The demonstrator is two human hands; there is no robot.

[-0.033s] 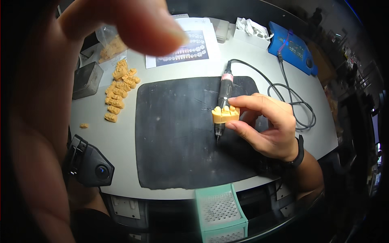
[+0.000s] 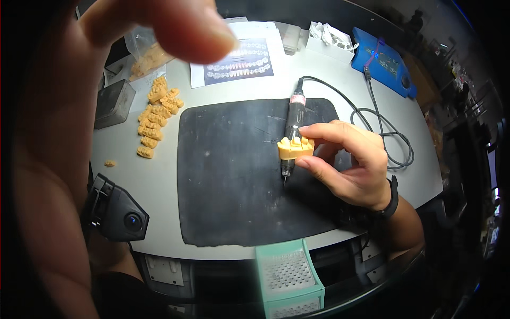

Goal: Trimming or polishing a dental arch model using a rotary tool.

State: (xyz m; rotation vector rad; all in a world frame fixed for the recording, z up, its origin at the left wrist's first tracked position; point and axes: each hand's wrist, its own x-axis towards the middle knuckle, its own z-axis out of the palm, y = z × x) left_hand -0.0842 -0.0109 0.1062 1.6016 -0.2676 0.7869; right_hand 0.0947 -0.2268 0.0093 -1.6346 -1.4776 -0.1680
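Note:
My right hand (image 2: 350, 162) pinches a yellow dental model section (image 2: 295, 149) with several teeth between thumb and forefinger. It is held upright over a dark rotary handpiece (image 2: 295, 114), whose thin bur tip points toward me on the black mat (image 2: 228, 175). The model hides the middle of the handpiece. Very close to the camera, my left hand (image 2: 159, 26) fills the upper left. One blurred finger of it stretches out to the right with nothing against it; the other fingers are out of sight.
Several yellow tooth model pieces (image 2: 154, 119) lie left of the mat, beside a grey box (image 2: 114, 103). Behind stand a printed tooth chart (image 2: 239, 64), a white tissue box (image 2: 329, 50) and a blue control unit (image 2: 382, 64), its cable looping right. A green perforated tray (image 2: 289, 271) juts out at the front.
The near finger of my left hand has shifted slightly up and left. My right hand keeps the dental model section in the same place.

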